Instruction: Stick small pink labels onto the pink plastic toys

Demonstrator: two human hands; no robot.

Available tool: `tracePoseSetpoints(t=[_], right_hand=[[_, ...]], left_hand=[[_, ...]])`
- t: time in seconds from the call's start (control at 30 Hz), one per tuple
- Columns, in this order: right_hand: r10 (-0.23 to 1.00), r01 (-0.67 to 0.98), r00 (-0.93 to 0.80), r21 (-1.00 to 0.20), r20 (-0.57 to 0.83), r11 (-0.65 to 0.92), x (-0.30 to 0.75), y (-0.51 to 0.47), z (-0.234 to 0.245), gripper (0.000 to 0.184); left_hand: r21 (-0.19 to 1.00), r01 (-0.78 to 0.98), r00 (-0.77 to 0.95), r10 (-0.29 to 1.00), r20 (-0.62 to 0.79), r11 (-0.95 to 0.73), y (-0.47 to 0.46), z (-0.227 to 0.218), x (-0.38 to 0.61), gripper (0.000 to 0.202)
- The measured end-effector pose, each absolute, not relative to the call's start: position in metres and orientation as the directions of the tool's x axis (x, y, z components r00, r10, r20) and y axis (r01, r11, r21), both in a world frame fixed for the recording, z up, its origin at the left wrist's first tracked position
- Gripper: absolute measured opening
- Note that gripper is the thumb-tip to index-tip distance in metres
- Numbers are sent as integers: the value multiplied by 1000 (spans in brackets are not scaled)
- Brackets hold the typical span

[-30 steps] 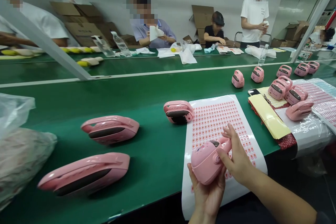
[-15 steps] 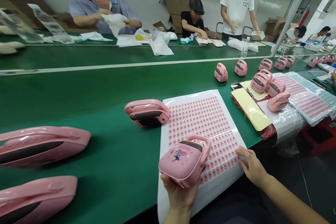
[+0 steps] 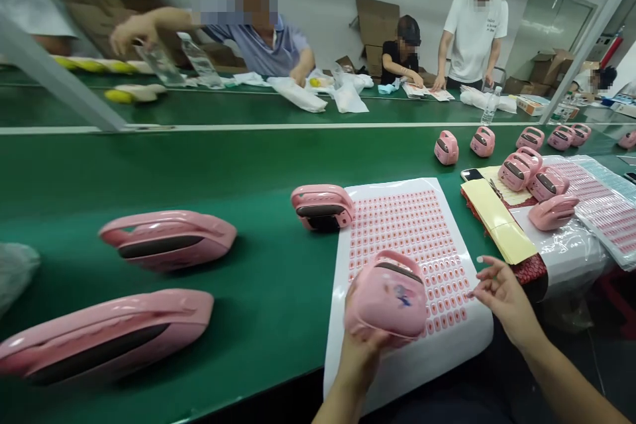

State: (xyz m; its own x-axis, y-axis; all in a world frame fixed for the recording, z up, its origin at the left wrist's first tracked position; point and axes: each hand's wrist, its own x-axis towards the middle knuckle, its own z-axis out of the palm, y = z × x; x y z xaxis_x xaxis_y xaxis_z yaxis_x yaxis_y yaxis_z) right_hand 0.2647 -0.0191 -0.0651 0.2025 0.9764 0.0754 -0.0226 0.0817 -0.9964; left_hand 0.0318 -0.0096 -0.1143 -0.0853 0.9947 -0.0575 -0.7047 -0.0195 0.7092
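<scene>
My left hand (image 3: 362, 354) holds a pink device with a carry handle (image 3: 390, 298) from below, over a white sheet of small stickers (image 3: 397, 225). The device has a dark strip under the handle and a blue and purple cartoon print on its front. My right hand (image 3: 507, 305) is at the sheet's right edge, thumb and forefinger pinched on what looks like a small sticker (image 3: 471, 294), the other fingers lifted. Another pink device (image 3: 322, 207) stands at the sheet's upper left corner, touching it.
Two pink devices (image 3: 171, 238) (image 3: 114, 334) stand on the green table at left. To the right are several more devices (image 3: 519, 169), yellow paper (image 3: 499, 218), a phone (image 3: 471, 175) and further sticker sheets (image 3: 596, 195). Co-workers handle white bags (image 3: 301, 94) and papers across the table.
My right hand has lifted slightly off the sheet's edge, its fingers now pinched. The device in my left hand has turned somewhat. The view has swung left; a co-worker opposite now reaches out sideways.
</scene>
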Motion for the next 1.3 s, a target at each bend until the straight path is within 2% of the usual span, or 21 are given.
tracePoseSetpoints(t=[0.07,0.17,0.3,0.5,0.6,0.73,0.8,0.9,1.03,1.13,1.2,1.3], right_hand=[[993,-122,92,-989,75,86,253,-11,-36,46],[989,-121,-118,-990,85,70,229,-4,-3,50],[952,11,-301,-998,56,62,200,2,12,52],[930,176,-369,-981,6,76,190,5,7,59],[920,223,-391,-966,33,130,191,4,6,59],[889,290,-454,-936,49,200,192,5,14,62],[875,319,-483,-924,32,210,192,6,19,64],[867,346,-498,-908,34,234,191,7,23,64],[870,332,-473,-887,139,322,190,5,16,63],[851,337,-450,-830,272,444,189,3,6,60],[797,351,-438,-737,416,578,188,0,-1,59],[651,379,-457,-529,606,759,189,-8,-8,62]], left_hand=[[858,-491,-153,984,86,-151,-18,-107,34,105],[921,-297,-132,966,224,-254,-30,-97,38,100],[957,-103,-43,962,269,-272,-36,-87,31,84],[961,21,92,958,273,-276,-29,-84,8,82],[906,146,118,917,382,-396,-29,-84,6,83],[672,425,309,795,521,-606,-30,-81,7,99],[602,475,336,764,550,-642,-29,-79,6,105],[566,507,342,755,560,-650,-27,-76,5,109],[575,509,330,762,557,-641,-27,-75,5,106],[585,510,321,770,551,-631,-28,-75,5,106],[592,506,323,774,544,-627,-29,-74,6,106],[603,485,321,770,551,-633,-29,-72,6,111]])
